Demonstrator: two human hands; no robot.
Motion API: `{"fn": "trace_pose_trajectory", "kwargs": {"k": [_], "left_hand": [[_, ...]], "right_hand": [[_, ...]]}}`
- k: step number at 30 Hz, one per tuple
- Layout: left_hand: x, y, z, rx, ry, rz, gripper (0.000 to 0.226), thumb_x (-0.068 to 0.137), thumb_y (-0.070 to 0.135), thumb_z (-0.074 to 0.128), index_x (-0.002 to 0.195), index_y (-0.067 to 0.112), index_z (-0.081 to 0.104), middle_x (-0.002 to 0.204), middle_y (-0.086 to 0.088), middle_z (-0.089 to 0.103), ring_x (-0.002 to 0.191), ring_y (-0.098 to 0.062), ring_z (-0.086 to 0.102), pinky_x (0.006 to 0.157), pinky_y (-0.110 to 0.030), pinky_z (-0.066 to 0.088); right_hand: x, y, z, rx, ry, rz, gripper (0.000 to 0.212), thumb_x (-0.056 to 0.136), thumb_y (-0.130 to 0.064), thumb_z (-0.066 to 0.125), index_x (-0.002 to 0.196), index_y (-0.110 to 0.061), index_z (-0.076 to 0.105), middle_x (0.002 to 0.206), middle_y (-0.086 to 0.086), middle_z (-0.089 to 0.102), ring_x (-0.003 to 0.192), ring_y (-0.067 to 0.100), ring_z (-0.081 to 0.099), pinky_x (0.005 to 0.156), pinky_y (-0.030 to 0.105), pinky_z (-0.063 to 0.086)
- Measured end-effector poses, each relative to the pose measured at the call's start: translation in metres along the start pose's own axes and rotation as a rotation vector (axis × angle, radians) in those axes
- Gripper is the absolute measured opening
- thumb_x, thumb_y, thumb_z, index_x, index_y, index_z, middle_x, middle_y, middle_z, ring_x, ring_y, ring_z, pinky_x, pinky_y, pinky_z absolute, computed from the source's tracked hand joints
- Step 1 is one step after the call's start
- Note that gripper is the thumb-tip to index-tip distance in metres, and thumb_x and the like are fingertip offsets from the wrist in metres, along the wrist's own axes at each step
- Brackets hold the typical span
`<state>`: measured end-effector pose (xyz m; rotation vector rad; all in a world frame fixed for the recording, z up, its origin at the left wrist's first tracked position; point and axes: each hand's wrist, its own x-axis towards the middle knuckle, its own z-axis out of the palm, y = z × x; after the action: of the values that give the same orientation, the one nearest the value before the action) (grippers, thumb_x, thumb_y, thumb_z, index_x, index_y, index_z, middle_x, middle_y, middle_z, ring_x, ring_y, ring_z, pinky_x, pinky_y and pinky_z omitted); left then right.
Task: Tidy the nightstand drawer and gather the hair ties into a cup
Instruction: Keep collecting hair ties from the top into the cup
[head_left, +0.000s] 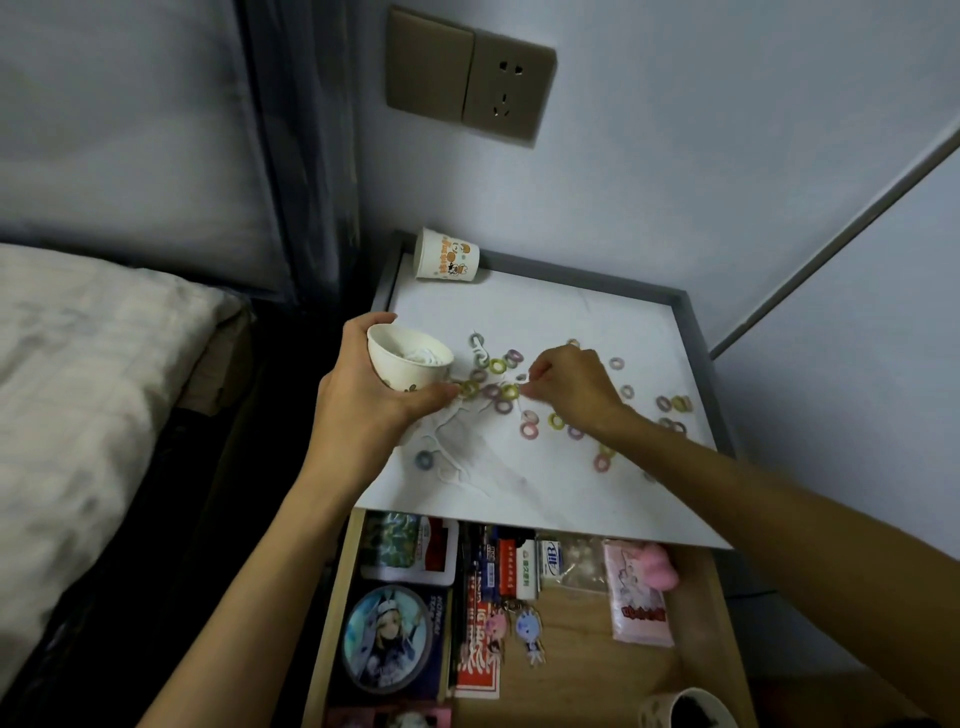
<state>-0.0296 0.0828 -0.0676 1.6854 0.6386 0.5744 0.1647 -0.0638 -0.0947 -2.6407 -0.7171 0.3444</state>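
Left hand (374, 395) grips cup (408, 361) close beside tie pile (497, 366), likely to shorten each drop; right hand (571, 389) pinches 1 hair tie (523, 379).

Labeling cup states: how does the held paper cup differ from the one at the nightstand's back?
The held paper cup is mouth-up, gripped by the left hand; the back paper cup lies on its side, untouched. The held paper cup contains white items; the back paper cup's inside is hidden. Both are white with printed decoration.
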Motion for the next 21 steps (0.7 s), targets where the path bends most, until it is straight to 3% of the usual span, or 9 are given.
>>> {"fn": "trace_pose_trajectory", "kwargs": {"k": [2,5,8,11,17,21], "left_hand": [[-0.001,0.001,-0.001,-0.002,0.005,0.002,0.079,0.065,0.022,0.09,0.13,0.029,0.046,0.108,0.007,0.06,0.093,-0.009,0.061,0.068,-0.025,0.054],[-0.003,0.002,-0.001,0.0,0.012,-0.001,0.079,0.065,0.022,0.09,0.13,0.029,0.046,0.106,0.01,0.059,0.093,-0.008,0.06,0.07,-0.026,0.054],[-0.004,0.002,-0.001,0.008,0.016,0.003,0.08,0.065,0.023,0.09,0.131,0.029,0.045,0.107,0.009,0.059,0.095,-0.008,0.06,0.073,-0.028,0.054],[-0.005,0.003,0.0,0.009,0.013,0.004,0.08,0.065,0.024,0.089,0.131,0.029,0.044,0.109,0.006,0.059,0.095,-0.009,0.06,0.074,-0.026,0.053],[-0.006,0.002,0.003,0.004,0.003,-0.002,0.08,0.064,0.024,0.089,0.131,0.027,0.045,0.11,0.002,0.061,0.094,-0.013,0.062,0.073,-0.026,0.054],[-0.007,0.002,0.005,0.007,-0.015,-0.006,0.081,0.065,0.024,0.09,0.132,0.027,0.044,0.112,0.002,0.061,0.094,-0.009,0.061,0.068,-0.017,0.049]], "right_hand": [[-0.002,-0.007,0.013,0.017,-0.018,0.057,0.024,0.08,-0.029,0.08,0.083,-0.006,0.075,0.077,0.003,0.071,0.067,0.012,0.062,0.061,0.023,0.044],[-0.002,-0.017,0.026,0.053,-0.034,0.156,0.043,0.077,-0.044,0.08,0.071,-0.004,0.067,0.059,0.003,0.064,0.048,0.012,0.06,0.043,0.021,0.039],[-0.001,-0.031,0.032,0.012,0.011,0.195,0.05,0.07,-0.055,0.081,0.085,-0.013,0.059,0.088,0.005,0.068,0.079,0.026,0.068,0.059,0.03,0.05],[0.001,-0.041,0.032,-0.107,0.0,0.147,0.046,0.077,-0.041,0.08,0.107,-0.011,0.061,0.109,0.01,0.067,0.098,0.031,0.066,0.075,0.036,0.056],[0.007,-0.028,0.023,-0.181,-0.047,0.163,0.029,0.084,-0.022,0.075,0.105,-0.009,0.061,0.111,0.014,0.067,0.101,0.033,0.065,0.067,0.028,0.042],[0.01,-0.018,0.018,-0.291,-0.081,0.116,0.025,0.09,-0.022,0.069,0.109,-0.008,0.06,0.113,0.015,0.065,0.105,0.035,0.062,0.081,0.034,0.045]]}}
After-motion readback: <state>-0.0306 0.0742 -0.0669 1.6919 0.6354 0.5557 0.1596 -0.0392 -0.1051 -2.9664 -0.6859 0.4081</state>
